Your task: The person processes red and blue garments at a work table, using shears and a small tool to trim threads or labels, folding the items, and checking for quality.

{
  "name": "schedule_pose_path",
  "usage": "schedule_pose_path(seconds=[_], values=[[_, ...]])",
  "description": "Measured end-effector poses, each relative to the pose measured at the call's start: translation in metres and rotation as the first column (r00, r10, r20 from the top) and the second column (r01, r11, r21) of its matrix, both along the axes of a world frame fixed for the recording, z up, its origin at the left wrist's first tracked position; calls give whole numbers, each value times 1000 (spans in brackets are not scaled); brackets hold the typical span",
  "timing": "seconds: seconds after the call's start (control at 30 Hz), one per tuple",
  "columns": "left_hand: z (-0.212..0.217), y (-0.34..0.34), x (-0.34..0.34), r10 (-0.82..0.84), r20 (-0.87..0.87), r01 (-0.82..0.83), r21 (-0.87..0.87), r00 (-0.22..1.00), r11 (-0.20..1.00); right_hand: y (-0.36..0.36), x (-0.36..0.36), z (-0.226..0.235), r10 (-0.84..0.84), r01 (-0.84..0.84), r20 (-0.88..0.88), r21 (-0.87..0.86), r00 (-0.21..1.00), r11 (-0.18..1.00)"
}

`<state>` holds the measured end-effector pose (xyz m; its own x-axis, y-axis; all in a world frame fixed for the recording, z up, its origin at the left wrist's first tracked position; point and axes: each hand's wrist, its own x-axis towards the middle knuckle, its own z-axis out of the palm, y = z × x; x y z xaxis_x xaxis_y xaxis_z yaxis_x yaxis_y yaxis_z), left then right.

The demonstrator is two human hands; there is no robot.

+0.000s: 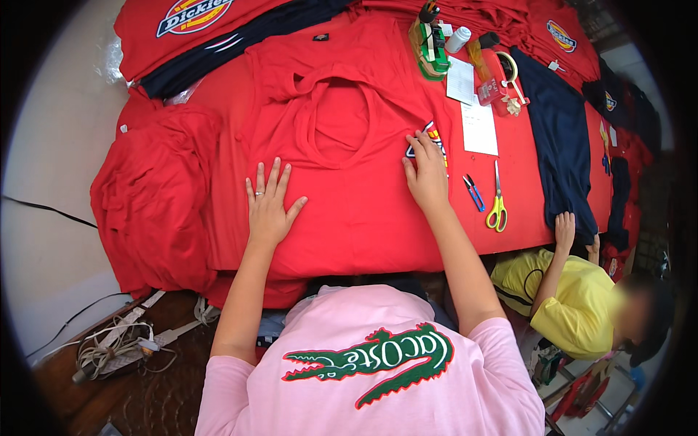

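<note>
A red T-shirt [356,211] lies spread on the table in front of me, its round neckline toward the middle and a colourful printed logo on its right side. My left hand [270,207] rests flat on the shirt's left part, fingers spread, a ring on one finger. On the right, my right hand [427,174] lies over the edge of the printed logo [435,134], covering part of it, with its fingers stretched out. Neither hand grips anything. Right of my right hand are blue thread snips [475,193] and yellow-handled scissors [497,211].
A heap of red garments [156,196] hangs over the table's left edge. At the back right stand a green tape dispenser [429,51], a white bottle [458,40] and paper slips [478,131]. A co-worker in yellow [574,309] touches a navy garment [556,138]. Bundled cables [120,349] lie lower left.
</note>
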<state>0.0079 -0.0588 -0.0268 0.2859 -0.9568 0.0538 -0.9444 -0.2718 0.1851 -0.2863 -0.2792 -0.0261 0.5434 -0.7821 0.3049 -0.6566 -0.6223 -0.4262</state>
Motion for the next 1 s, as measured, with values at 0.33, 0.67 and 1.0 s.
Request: schedule_pose_path(seconds=[0.33, 0.67, 1.0], values=[[-3, -1, 0, 12, -58, -14, -30, 998, 999, 24, 45, -8, -42, -9, 226, 219, 973, 976], [0, -2, 2, 2, -70, -6, -48, 998, 999, -4, 39, 2, -213, 171, 266, 171, 940, 970], [-3, -3, 1, 8, -75, -12, -53, 997, 999, -4, -66, 25, -471, 99, 605, 544, 642, 834]])
